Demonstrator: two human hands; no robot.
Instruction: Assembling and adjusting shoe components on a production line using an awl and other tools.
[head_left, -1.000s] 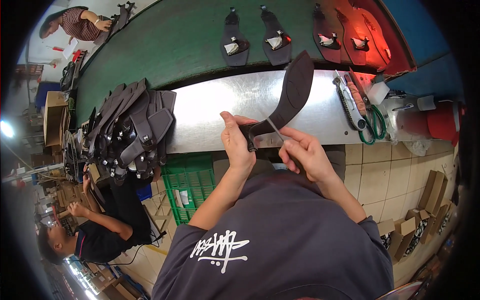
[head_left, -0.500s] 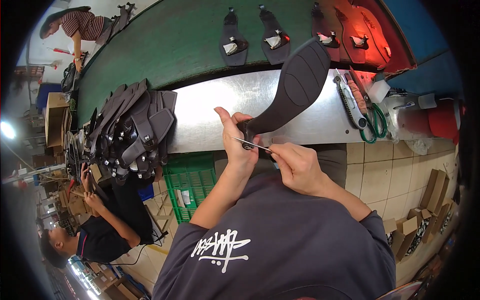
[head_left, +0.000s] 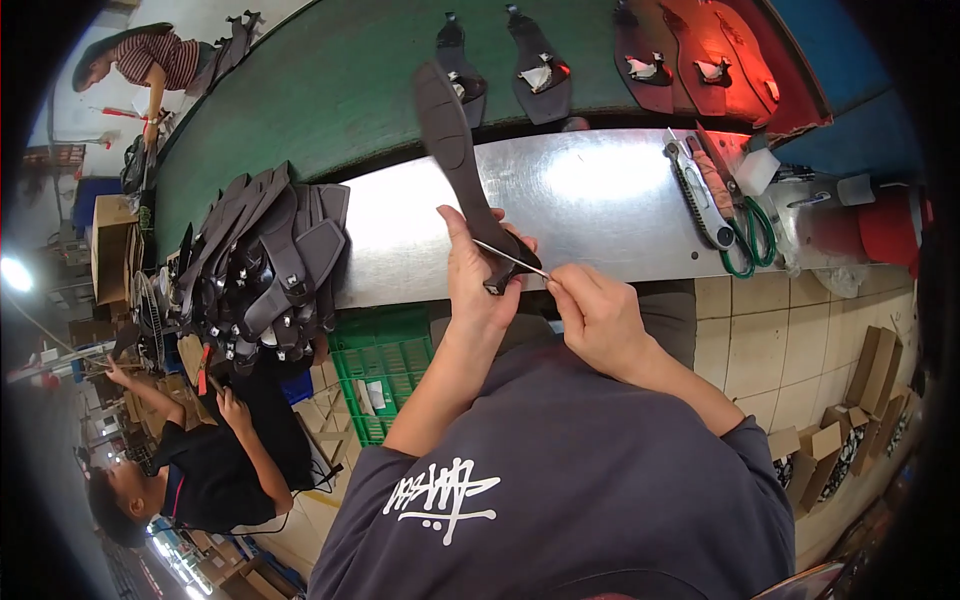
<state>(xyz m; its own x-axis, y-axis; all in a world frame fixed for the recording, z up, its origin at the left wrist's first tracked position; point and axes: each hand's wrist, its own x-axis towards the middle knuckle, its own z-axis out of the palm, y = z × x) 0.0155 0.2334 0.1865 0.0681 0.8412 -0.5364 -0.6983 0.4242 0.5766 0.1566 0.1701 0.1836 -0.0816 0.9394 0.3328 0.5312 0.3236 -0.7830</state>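
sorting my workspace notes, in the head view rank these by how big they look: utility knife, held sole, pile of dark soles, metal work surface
1. Metal work surface
2. Pile of dark soles
3. Held sole
4. Utility knife

Apparent size only; distances differ.

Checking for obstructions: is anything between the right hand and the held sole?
The metal rod in the right hand spans the gap to the held sole, and fingers of the left hand show past its right edge; nothing else visible intervenes.
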